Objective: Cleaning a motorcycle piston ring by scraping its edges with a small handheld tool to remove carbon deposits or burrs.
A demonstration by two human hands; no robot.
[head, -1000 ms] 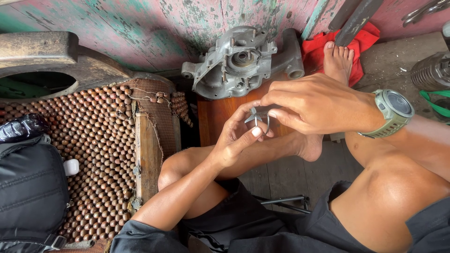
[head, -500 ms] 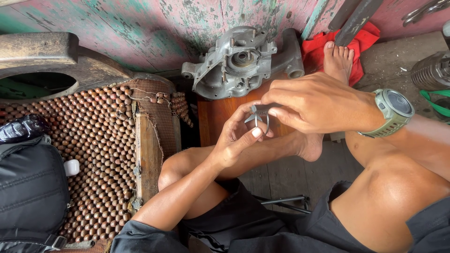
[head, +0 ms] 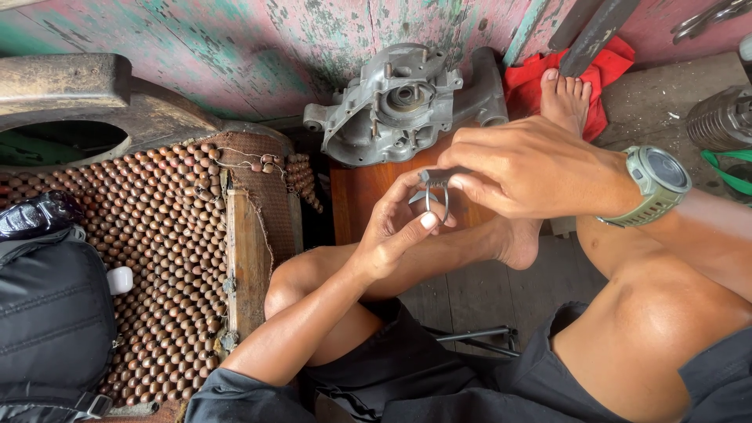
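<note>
Your left hand [head: 395, 231] was curled, thumb and fingertips pinching the lower edge of a thin metal ring [head: 437, 202]. Your right hand [head: 529, 168], wearing a grey-green wristwatch [head: 656, 182], was closed over the ring's top, its fingers also gripping a small dark metal piece there; what that piece was, I could not tell. The ring sat between both hands, upright, above your crossed shins. Just beyond the hands a grey engine casing [head: 399, 98] lay against the peeling painted wall, a red cloth [head: 599, 74] beside it under your foot. A beaded seat cover [head: 164, 251] lay to your left, with a black bag [head: 51, 313] on it.
</note>
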